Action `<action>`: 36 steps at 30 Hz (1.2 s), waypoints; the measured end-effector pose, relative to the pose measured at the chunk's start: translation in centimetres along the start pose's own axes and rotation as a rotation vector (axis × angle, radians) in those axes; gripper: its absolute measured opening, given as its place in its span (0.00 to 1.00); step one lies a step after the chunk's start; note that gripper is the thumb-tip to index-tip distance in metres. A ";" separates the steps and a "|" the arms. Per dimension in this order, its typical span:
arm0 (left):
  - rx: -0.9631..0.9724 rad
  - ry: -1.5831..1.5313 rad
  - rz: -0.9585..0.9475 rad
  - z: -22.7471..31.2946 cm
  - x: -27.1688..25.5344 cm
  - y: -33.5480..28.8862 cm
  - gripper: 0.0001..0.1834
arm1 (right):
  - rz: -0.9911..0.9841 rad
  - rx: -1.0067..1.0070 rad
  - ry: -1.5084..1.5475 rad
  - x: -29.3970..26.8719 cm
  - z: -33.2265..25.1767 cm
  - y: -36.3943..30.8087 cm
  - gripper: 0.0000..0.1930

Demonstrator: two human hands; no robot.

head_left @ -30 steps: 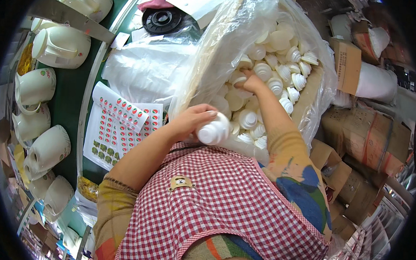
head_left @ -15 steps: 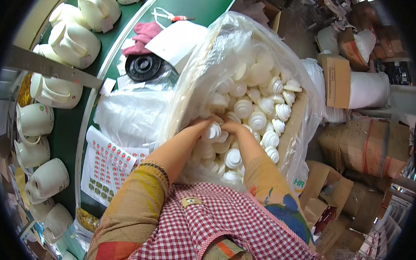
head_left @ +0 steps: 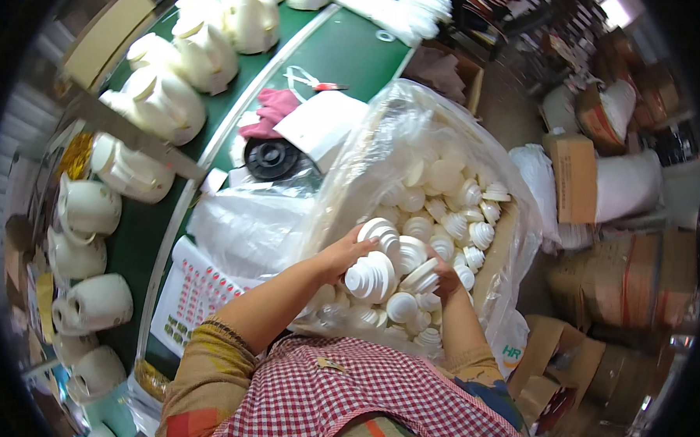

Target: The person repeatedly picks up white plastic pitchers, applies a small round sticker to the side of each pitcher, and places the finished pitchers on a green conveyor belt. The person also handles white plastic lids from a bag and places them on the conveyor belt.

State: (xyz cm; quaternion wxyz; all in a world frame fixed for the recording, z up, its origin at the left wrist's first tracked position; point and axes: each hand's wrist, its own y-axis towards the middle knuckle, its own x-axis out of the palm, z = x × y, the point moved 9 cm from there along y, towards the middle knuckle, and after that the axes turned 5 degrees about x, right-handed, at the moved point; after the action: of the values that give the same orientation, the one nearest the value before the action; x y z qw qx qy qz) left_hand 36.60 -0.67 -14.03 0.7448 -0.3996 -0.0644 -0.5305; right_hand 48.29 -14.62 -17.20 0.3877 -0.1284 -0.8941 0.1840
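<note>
A carton lined with a clear plastic bag (head_left: 338, 171) stands in front of me, filled with white stepped plastic caps (head_left: 442, 247). Above the heap my left hand (head_left: 343, 257) curls round white caps (head_left: 372, 277) on its side, with the thumb over them. My right hand (head_left: 446, 279) grips a cap (head_left: 421, 276) by its edge from the right. Between both hands a cluster of several caps is gathered, pressed against one another. The palms and some fingertips are hidden behind the caps.
To the left runs a green conveyor belt (head_left: 349, 53) with several cream jugs (head_left: 89, 207). A black round part (head_left: 271, 159), a pink cloth (head_left: 273, 112), white paper (head_left: 323, 127) and a sticker sheet (head_left: 194, 290) lie beside the carton. Cardboard boxes (head_left: 628, 277) stand on the right.
Both hands have come up from deep among the caps, bringing a cluster of them above the heap. My hands have moved apart. The view has shifted, showing more of the belt's far end.
</note>
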 end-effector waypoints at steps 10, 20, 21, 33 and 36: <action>0.535 0.071 0.090 5.0 -15.5 -25.3 0.25 | -0.611 0.131 0.176 28.1 5.3 11.0 0.49; 0.808 -0.067 0.686 2.4 -31.2 -53.6 0.21 | -0.814 0.330 -0.188 51.6 15.7 22.9 0.48; 0.760 -0.026 0.882 2.1 -33.4 -57.3 0.19 | -0.802 0.296 -0.227 53.5 15.7 25.3 0.47; -0.008 1.642 1.532 8.0 -43.7 -69.1 0.12 | -0.608 -0.210 -1.067 80.2 15.0 44.9 0.40; -0.109 1.605 1.432 7.4 -42.6 -67.5 0.12 | -0.599 -0.070 -1.457 80.5 17.9 48.6 0.42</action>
State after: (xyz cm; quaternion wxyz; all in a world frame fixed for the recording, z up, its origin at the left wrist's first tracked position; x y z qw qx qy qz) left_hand -36.01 27.77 4.38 0.6882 0.0877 0.7157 -0.0804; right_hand -14.38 54.92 2.67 -0.2672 0.2588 -0.9247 0.0813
